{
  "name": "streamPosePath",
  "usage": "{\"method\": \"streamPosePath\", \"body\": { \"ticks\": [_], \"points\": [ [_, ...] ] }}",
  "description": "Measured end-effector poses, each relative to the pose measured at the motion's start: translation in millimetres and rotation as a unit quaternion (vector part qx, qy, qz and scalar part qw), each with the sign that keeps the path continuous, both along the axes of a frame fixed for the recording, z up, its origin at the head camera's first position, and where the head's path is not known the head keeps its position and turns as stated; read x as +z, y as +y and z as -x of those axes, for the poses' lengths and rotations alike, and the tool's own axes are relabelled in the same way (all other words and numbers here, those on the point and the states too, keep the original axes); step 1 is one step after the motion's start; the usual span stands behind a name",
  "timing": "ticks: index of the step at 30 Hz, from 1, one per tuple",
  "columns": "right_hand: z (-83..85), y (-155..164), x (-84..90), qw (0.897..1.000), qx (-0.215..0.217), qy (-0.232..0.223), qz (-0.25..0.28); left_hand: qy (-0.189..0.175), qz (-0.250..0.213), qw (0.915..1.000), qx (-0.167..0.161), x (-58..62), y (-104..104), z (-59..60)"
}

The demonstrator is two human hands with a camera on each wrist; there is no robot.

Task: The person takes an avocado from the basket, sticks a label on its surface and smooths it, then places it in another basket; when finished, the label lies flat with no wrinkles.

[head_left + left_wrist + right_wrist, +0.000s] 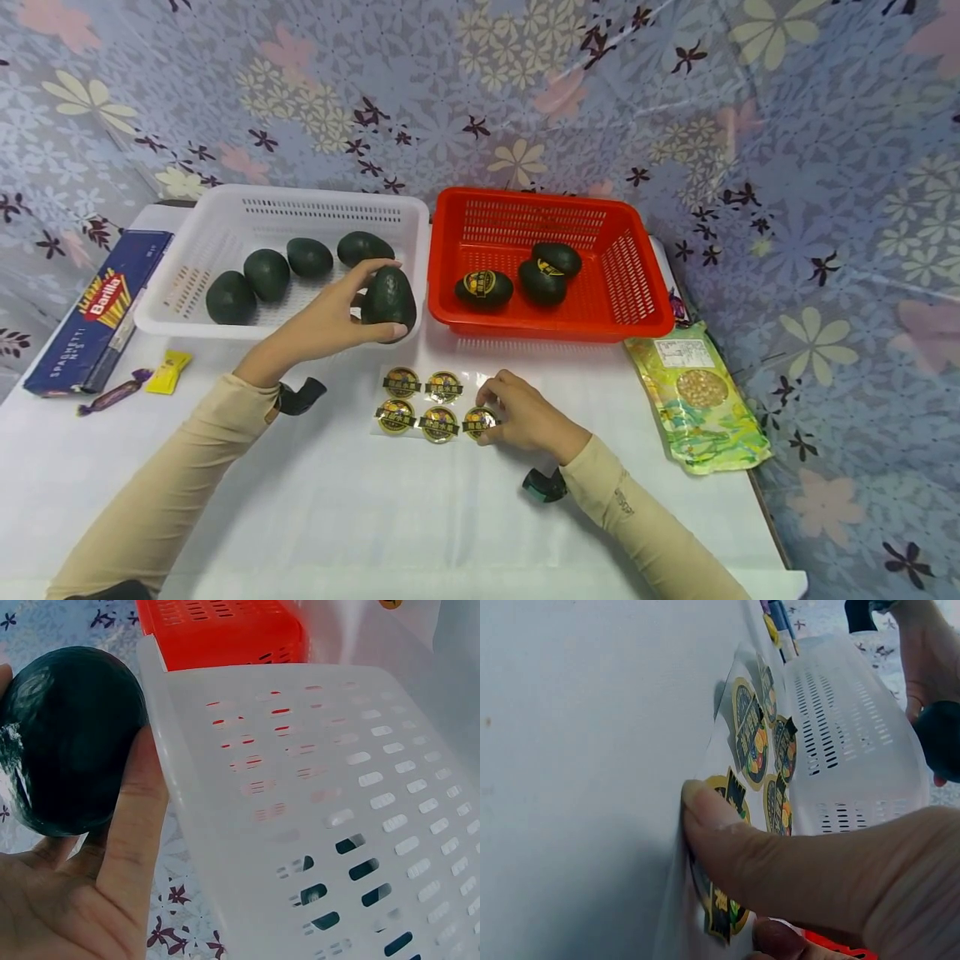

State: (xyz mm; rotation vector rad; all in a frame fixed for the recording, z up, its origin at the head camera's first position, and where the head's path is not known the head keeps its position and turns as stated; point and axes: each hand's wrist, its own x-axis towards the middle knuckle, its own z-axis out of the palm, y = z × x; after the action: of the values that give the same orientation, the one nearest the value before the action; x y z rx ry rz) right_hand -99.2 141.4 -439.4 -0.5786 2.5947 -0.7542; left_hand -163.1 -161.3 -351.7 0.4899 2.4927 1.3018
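Landmark: clear backing sheet of round gold-and-black stickers (pixel 431 402), flat on the white table (pixel 375 517).
Right hand: right hand (pixel 525 417) rests at the sheet's right edge; thumb and fingertips (pixel 705 806) pinch the rim of the nearest sticker (pixel 480 422), lower right on the sheet.
Sticker axis: its black band runs left to right across the disc; it lies directly under the fingers, touching.
Left hand: left hand (pixel 330 321), just beyond the sheet, fingers curled round a dark green oval avocado (pixel 388 300), held upright, long axis vertical.
Nearer hand: the right is on the sheet; the avocado is up and left of it, near.
Beyond, left: white slotted plastic basket (pixel 225 217), four bare avocados (pixel 266 273).
Beyond, right: red slotted plastic basket (pixel 622 275), three stickered avocados (pixel 483 287).
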Motion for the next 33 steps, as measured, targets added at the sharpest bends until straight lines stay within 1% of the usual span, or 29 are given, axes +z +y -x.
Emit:
{"method": "streamPosePath", "body": {
  "ticks": [10,16,24,28,33],
  "points": [
    [-0.2,-0.6,1.2,1.000,0.004,0.006,-0.004,0.005,0.023,0.9997,0.001,5.7,3.0,-3.7],
    [-2.2,-0.8,-0.8,1.000,-0.005,0.005,0.004,0.000,0.020,0.9998,0.001,5.9,3.1,-4.8],
    [-7.8,0.4,-3.7,1.000,-0.009,0.008,0.022,0.008,0.022,0.9997,0.001,5.5,3.6,-5.7],
    [-9.4,2.5,-3.4,0.999,-0.011,-0.003,0.041,0.009,0.018,0.9998,0.001,5.8,3.5,-6.0],
    [-7.6,8.8,-3.8,0.995,0.000,-0.027,0.094,-0.001,0.002,1.0000,0.002,4.6,1.6,-6.2]
  ]
}}
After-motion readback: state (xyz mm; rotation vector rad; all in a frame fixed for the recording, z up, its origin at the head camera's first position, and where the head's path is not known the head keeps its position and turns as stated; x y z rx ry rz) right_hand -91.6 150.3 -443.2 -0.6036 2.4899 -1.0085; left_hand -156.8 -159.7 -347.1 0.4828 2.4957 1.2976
